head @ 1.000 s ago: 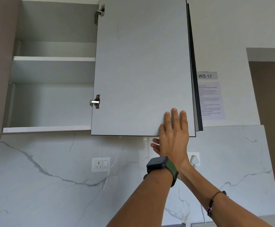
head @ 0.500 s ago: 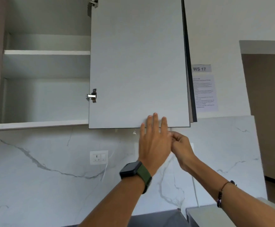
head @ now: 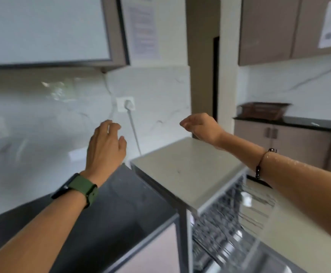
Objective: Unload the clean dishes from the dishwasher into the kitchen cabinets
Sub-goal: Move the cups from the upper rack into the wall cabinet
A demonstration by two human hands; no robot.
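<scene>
My left hand (head: 105, 144), with a green watch on its wrist, hangs in the air in front of the marble backsplash, fingers relaxed and holding nothing. My right hand (head: 200, 126) floats above the grey top of the dishwasher (head: 188, 170), fingers loosely curled and empty. The dishwasher stands open at the lower right, and its wire rack (head: 229, 213) with blurred dishes shows below the top. The open door of the upper cabinet (head: 44, 28) fills the top left. The whole view is motion-blurred.
A dark countertop (head: 109, 213) runs along the left below the backsplash. A wall socket with a white cable (head: 126, 104) sits behind my hands. At the right are more cabinets (head: 269, 28) and a second dark counter with a brown tray (head: 263, 110).
My view has swung down and to the right, from the open upper cabinet to the dishwasher. Both hands have left the cabinet door's lower edge and dropped, moving apart.
</scene>
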